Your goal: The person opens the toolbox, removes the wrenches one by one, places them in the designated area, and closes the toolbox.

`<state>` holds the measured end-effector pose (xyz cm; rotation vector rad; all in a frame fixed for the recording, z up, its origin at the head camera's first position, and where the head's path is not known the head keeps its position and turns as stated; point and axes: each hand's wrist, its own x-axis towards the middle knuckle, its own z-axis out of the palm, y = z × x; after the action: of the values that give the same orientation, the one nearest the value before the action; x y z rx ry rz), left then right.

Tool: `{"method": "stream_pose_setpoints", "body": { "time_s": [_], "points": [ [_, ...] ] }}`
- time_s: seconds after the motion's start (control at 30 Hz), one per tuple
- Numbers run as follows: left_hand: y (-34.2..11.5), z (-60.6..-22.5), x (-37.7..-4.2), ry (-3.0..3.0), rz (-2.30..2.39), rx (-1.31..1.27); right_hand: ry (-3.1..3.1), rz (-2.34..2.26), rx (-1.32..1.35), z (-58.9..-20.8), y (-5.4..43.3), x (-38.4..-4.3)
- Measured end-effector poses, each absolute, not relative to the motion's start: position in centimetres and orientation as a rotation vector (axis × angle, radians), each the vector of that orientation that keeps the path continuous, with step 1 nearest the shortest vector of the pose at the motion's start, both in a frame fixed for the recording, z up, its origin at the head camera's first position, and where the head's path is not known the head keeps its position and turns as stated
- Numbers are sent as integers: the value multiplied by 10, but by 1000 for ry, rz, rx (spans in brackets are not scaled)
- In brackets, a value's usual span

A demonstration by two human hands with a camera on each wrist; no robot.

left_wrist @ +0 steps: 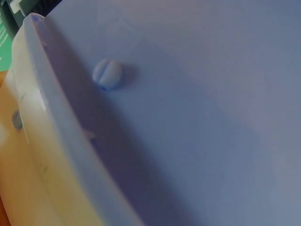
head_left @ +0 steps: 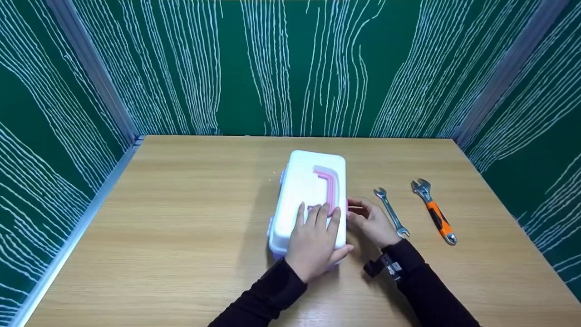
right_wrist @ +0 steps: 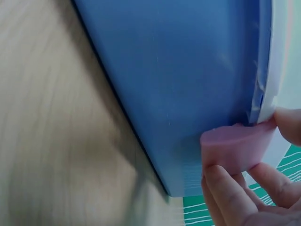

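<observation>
A small box with a white lid [head_left: 305,190] and a pink handle [head_left: 331,181] lies in the middle of the wooden table [head_left: 181,218]. My left hand [head_left: 317,217] lies flat on the near end of the lid, fingers straight, fingertips at the handle. My right hand [head_left: 356,210] is at the box's right side. In the right wrist view its fingers [right_wrist: 230,188] pinch a pink latch [right_wrist: 235,145] on the lavender-blue body [right_wrist: 178,80]. The left wrist view is filled by the box's body [left_wrist: 197,122] with a round stud [left_wrist: 106,73].
Right of the box lie a plain steel spanner [head_left: 392,212] and an adjustable wrench with an orange handle [head_left: 434,212]. Green patterned walls [head_left: 290,68] close in the table at the back and both sides.
</observation>
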<state>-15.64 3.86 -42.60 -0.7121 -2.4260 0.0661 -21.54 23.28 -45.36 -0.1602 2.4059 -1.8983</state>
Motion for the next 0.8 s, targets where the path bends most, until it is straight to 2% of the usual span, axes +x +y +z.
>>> {"method": "stream_pose_setpoints", "body": {
  "time_s": [0.5,0.8],
  "points": [
    [39,-426,-156,-2433,41,-739,2361,-1951,-119,-460,235,-216],
    [33,-416,-157,-2553,-187,-847,2277,-1988,-162,-459,238,-218]
  ]
}}
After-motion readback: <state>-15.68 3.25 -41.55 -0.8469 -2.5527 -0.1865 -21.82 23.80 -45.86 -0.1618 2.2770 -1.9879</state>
